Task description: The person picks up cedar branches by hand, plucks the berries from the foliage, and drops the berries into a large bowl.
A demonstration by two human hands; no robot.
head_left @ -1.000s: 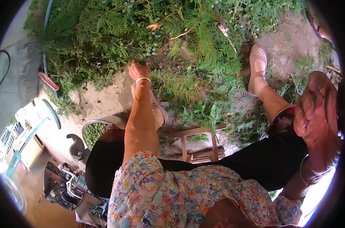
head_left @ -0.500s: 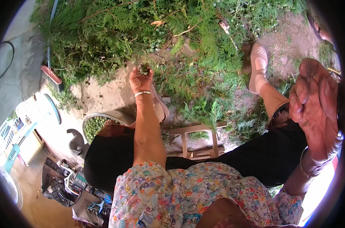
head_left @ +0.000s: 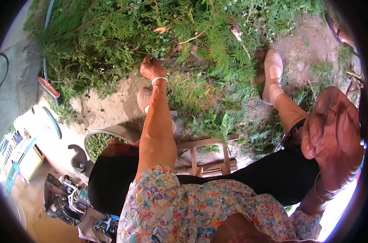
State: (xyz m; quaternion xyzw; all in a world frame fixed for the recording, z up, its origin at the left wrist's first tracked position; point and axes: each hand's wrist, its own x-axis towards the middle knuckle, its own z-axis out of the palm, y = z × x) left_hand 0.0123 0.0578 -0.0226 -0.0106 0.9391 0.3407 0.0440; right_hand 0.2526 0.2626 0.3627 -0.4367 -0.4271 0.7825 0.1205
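My left hand (head_left: 152, 69) is over the edge of the pile of green conifer branches (head_left: 111, 40), its back toward me and its fingers curled closed. Whatever they hold is hidden. A white bangle (head_left: 159, 79) circles that wrist. Large and close on the right is my right hand (head_left: 333, 125), raised above the right knee, fingers bent in and pressed together, with nothing visible in them. Left of my left forearm, a round container (head_left: 88, 141) holds small green cones (head_left: 99, 145).
A low wooden stool (head_left: 208, 142) stands between the legs. One shoe (head_left: 273, 67) rests on the soil at the right. A red-brown brush-like tool (head_left: 49, 87) lies at the left. Below it are a grey bag (head_left: 56, 206) of items and a white surface with objects.
My left hand has turned from palm up, with green cones showing in it, to back up, and moved slightly up toward the branches. My right hand sits a little lower.
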